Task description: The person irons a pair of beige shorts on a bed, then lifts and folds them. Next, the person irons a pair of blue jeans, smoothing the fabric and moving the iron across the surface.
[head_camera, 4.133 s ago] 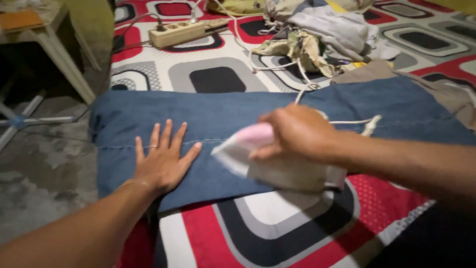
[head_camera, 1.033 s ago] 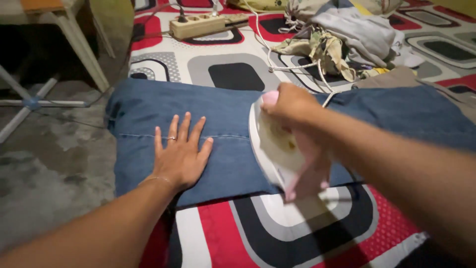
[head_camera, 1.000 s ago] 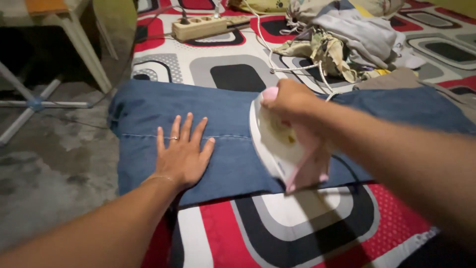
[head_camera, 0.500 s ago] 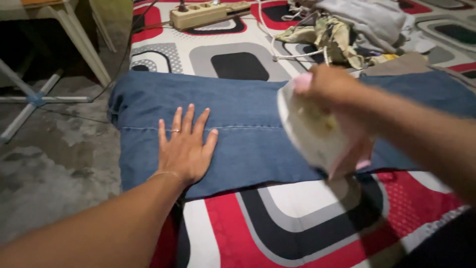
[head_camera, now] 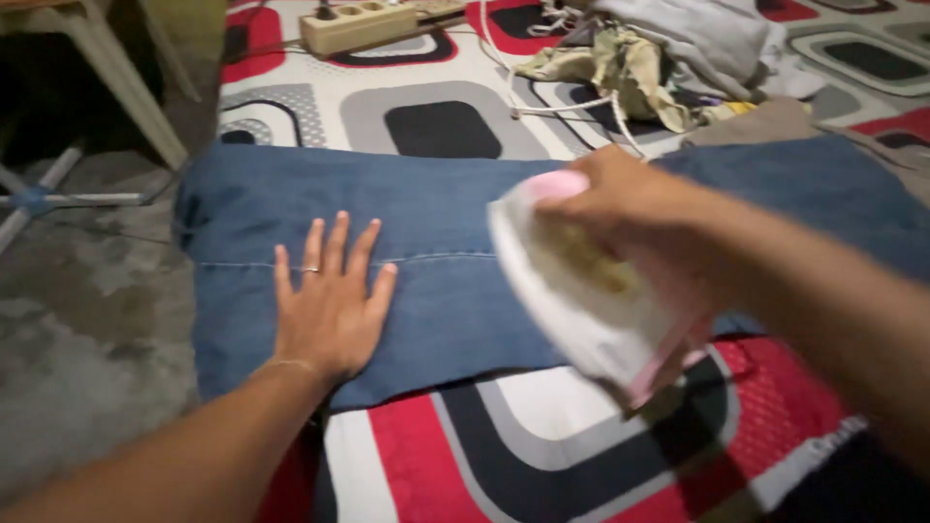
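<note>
Both hands are down on the denim. Her or his left hand (head_camera: 329, 305) lies flat and fully open, fingers spread, palm pressing the blue jeans (head_camera: 426, 261) near their left end; a thin ring shows on one finger and a fine bracelet at the wrist. That hand grips nothing. To its right, the right hand (head_camera: 620, 199) is closed around the pink handle of a white and pink iron (head_camera: 591, 291), which is tilted up on its side so the pale soleplate faces the camera (the whole iron and forearm are smeared by motion, so I cannot tell whether its lower edge touches the cloth or hangs just above it).

Under the jeans lies a mat (head_camera: 542, 446) patterned in red, black, grey and white rounded squares, spread on the floor; the jeans stretch across it from left to right, their far right end cut off by the frame. Beyond the jeans sits a heap of crumpled clothes (head_camera: 668, 58), light grey and olive, with a white cord (head_camera: 542, 102) looping out of it. A beige power strip (head_camera: 358, 24) rests at the top edge, partly out of view. Left of the mat is bare, mottled concrete floor (head_camera: 77, 320), with pale furniture legs (head_camera: 116, 82) standing on it, only partly seen.
</note>
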